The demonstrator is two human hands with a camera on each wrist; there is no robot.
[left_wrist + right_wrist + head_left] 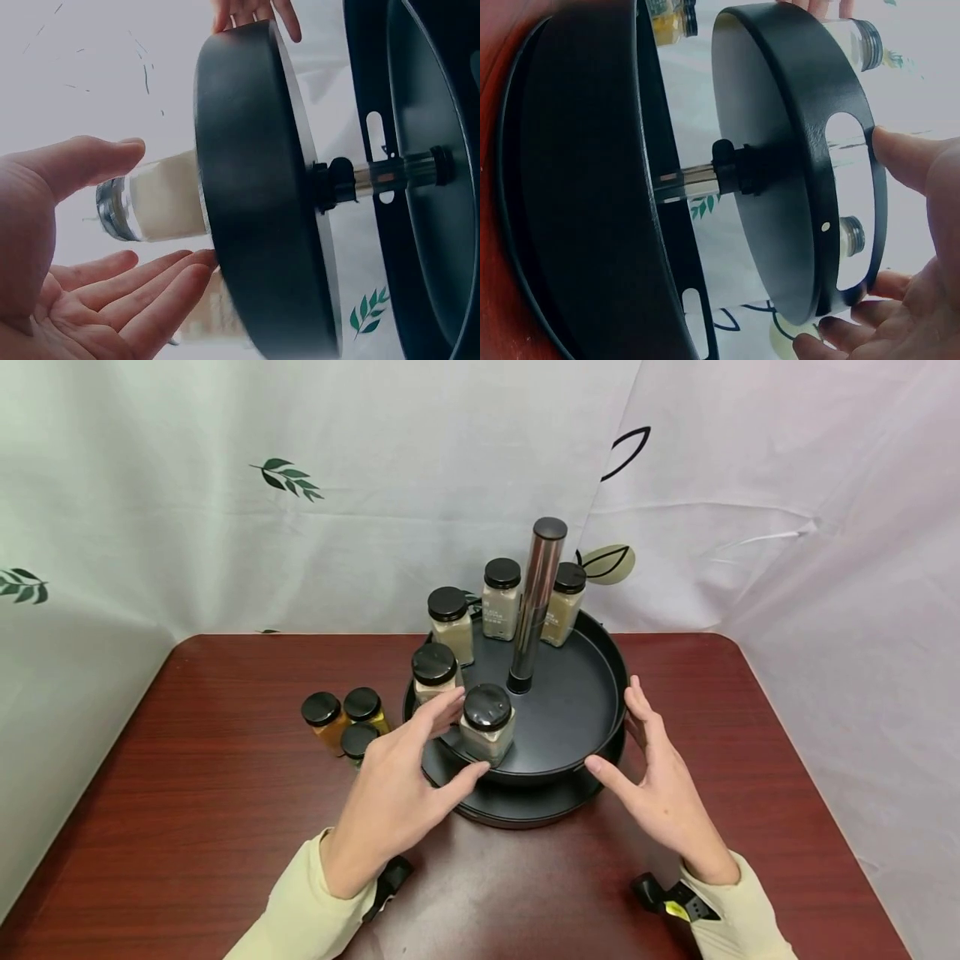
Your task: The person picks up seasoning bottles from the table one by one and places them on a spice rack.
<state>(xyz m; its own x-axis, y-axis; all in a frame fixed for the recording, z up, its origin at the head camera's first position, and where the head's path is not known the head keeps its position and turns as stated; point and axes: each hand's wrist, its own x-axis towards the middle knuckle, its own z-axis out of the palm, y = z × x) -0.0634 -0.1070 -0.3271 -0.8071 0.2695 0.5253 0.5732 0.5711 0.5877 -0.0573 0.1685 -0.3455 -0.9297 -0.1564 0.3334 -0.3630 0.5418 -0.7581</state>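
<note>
A two-tier black turntable rack has jars on its round upper tray (573,710). My left hand (393,789) is spread around the front jar (489,727), a square glass jar with a black lid and pale contents. In the left wrist view its thumb is extended beside that jar (166,196), while the fingertips reach the tray's edge. On the other side, my right hand (667,789) rests its thumb and fingertips against the outside of the tray's rim. The right wrist view shows them around the oval handle slot (853,202).
Several similar jars, among them one at the back (501,600), stand along the tray's left and rear. A metal post (536,593) rises from its middle. The lower tier (517,810) sits beneath. Three dark-lidded jars (324,714) stand left on the brown table (225,777).
</note>
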